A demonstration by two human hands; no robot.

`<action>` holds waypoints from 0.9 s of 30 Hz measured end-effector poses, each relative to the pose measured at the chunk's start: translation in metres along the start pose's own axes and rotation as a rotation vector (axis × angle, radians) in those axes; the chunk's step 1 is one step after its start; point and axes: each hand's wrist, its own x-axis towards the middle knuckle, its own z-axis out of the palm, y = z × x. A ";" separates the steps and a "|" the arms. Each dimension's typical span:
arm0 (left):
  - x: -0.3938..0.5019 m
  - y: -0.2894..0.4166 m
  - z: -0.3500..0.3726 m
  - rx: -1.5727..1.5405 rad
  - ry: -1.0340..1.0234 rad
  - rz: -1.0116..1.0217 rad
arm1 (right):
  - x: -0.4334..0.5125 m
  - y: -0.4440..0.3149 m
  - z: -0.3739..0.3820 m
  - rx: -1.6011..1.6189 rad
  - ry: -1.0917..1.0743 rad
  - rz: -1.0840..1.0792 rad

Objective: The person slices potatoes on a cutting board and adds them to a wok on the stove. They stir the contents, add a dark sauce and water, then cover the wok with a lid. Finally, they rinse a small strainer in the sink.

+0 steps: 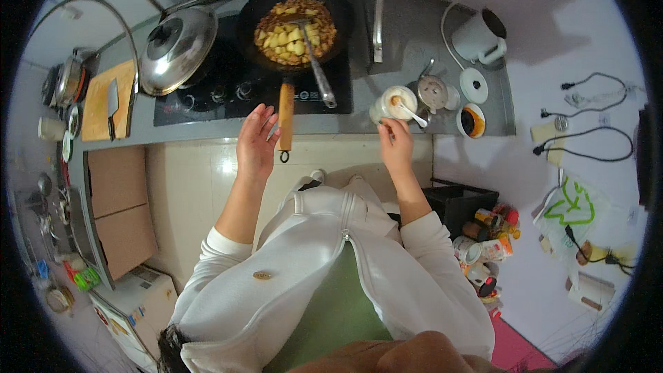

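Note:
My left hand point(256, 137) is just left of the wooden handle point(286, 116) of a black wok, its fingers loosely apart. The fingertips are very near the handle; contact is unclear. Inside the wok point(243, 28) on the cooktop are pale yellow chunks point(285, 44) and brown minced food. A metal spatula point(318, 70) rests in it, its handle over the near rim. At the counter's front, my right hand point(398, 145) has half-bent fingers beside a jar point(383, 107) with whitish contents. I cannot tell if they touch it. A white spoon point(414, 115) sits in the jar.
Left of the cooktop stand a domed steel lid point(181, 54) and a cutting board point(96, 93) with a knife point(112, 101). To the right are a glass jar point(431, 92), a white lid point(473, 85), a small bowl point(471, 120) with dark sauce and a white kettle point(469, 39).

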 end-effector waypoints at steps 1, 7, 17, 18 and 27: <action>0.001 -0.004 0.011 0.009 -0.034 -0.015 | -0.004 0.007 -0.010 -0.005 0.030 0.048; 0.004 -0.037 0.063 0.098 -0.183 -0.078 | -0.023 0.039 -0.058 0.019 0.169 0.262; 0.006 -0.087 0.099 0.214 -0.345 -0.244 | -0.081 0.083 -0.110 -0.022 0.316 0.447; 0.004 -0.091 0.107 0.231 -0.358 -0.258 | -0.088 0.090 -0.112 -0.067 0.333 0.439; -0.010 -0.123 0.146 0.341 -0.435 -0.310 | -0.160 0.118 -0.147 -0.127 0.399 0.690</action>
